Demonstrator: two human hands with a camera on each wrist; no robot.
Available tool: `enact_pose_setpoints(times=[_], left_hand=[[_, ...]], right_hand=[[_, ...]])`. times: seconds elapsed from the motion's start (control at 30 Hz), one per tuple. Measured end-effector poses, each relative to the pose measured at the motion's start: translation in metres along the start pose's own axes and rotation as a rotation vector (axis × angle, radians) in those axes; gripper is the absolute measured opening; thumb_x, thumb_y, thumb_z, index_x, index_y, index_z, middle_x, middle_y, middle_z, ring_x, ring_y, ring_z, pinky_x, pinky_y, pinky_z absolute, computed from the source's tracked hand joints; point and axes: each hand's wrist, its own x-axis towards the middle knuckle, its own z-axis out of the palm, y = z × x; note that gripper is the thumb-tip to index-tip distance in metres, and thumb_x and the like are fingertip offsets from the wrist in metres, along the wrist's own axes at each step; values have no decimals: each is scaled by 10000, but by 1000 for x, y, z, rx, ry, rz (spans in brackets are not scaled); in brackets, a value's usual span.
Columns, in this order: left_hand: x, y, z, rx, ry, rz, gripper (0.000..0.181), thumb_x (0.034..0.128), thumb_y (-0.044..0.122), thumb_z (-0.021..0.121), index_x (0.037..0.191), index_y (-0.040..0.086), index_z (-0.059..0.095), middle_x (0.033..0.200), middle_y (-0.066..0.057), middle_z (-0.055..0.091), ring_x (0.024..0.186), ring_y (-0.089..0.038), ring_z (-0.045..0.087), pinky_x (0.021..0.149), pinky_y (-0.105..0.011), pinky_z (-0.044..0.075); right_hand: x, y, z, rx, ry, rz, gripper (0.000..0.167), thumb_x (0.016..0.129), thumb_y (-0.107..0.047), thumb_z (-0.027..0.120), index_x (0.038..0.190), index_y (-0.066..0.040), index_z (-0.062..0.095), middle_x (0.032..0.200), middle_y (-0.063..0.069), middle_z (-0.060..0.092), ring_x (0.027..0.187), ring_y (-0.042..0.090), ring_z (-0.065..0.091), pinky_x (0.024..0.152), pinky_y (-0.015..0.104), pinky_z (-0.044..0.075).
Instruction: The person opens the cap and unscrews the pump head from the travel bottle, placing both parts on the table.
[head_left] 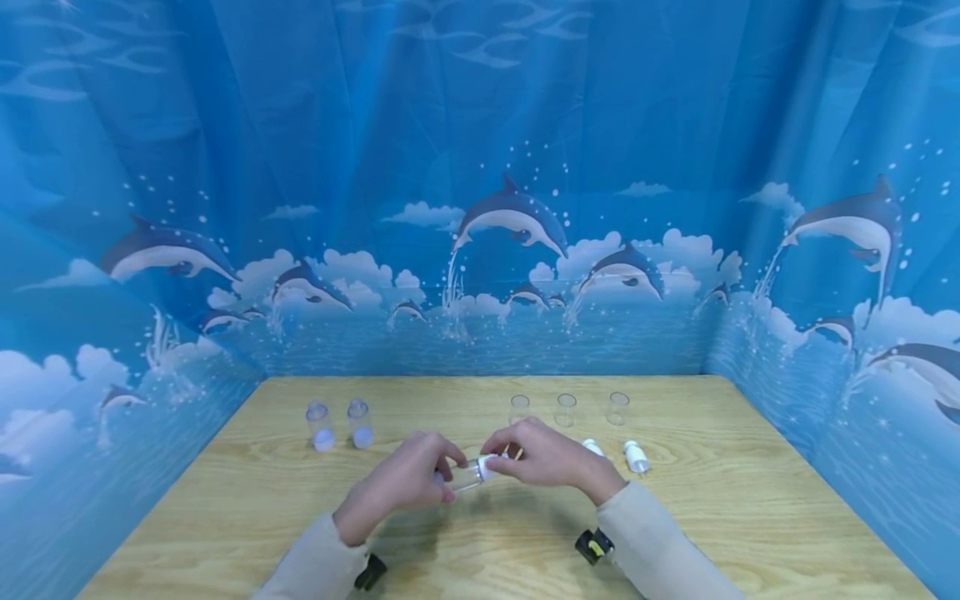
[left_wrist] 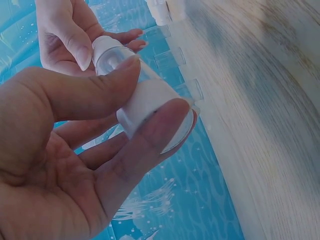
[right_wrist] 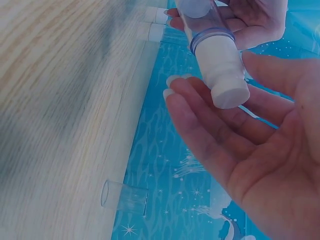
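Over the middle of the table, my left hand (head_left: 408, 475) holds a small clear bottle (head_left: 465, 477) tilted on its side. The left wrist view shows thumb and fingers around its whitish lower part (left_wrist: 145, 102). A white pump top (right_wrist: 217, 60) sits on the bottle's neck, pointing toward my right hand (head_left: 543, 454). My right thumb (right_wrist: 270, 70) touches one side of this top, and the fingers lie curved along its other side. How firmly those fingers press cannot be seen.
Two clear bottles with whitish bottoms, a left one (head_left: 319, 427) and a right one (head_left: 360, 425), stand at the back left. Several clear cups or caps (head_left: 618, 408) stand at the back right. Two white pump tops (head_left: 636, 457) lie nearer, one partly behind my right hand. A dolphin-print curtain (head_left: 487, 333) borders the table.
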Motion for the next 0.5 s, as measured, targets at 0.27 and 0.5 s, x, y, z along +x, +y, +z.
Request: enact_pose_setpoints(times=[0.27,0.5], left_hand=[[1,-1,0,1,-2,5,442,721,-59,848,1147,13,752,966,-160,790,814,-183,739,717,-352,635],[2,-1,1,-8,-8,-2,437,723,-54,849,1144,8,751,936,-145,789,780,-160,723,698,-338,626]], right_hand=[[0,-2,0,27,-10,13,261,1025,-229,634,1183,-53,744,1074,73,793,869,106,742,777,174,586],[0,-3,1,39,14,24,219,942,-177,743,1143,-92,758,1064,32,782,895,29,688,785,152,580]])
